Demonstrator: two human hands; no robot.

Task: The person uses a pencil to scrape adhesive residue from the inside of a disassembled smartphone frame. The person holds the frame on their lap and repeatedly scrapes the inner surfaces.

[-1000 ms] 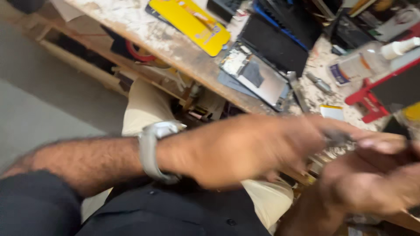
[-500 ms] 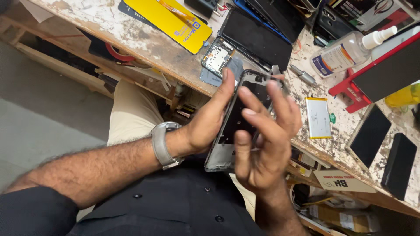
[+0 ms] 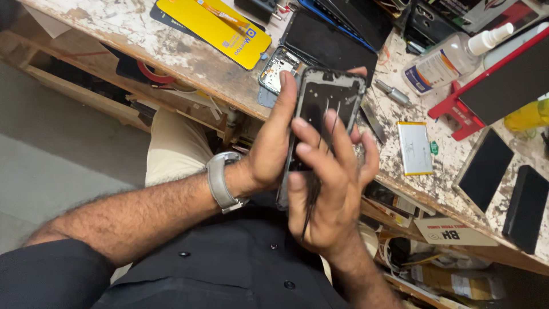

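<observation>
- So my left hand [image 3: 269, 154] is wrapped round the left edge of a dark phone frame [image 3: 320, 120], thumb up along its side, the other fingers behind it with one tip poking out at the top right corner.
- The frame sits upright in front of my chest, just over the near edge of the scuffed wooden workbench [image 3: 171, 51], open side toward me.
- My right hand [image 3: 329, 200] lies across the lower half of it, fingers [image 3: 337, 137] slightly spread and laid flat on the inside. Something thin and black [image 3: 309, 206] runs under that palm; can't tell what.
- On the bench: yellow card [image 3: 220, 28], a bare circuit assembly [image 3: 277, 67], white spray bottle [image 3: 452, 54], flat silver battery [image 3: 415, 147], dark screen panels [image 3: 486, 171].
</observation>
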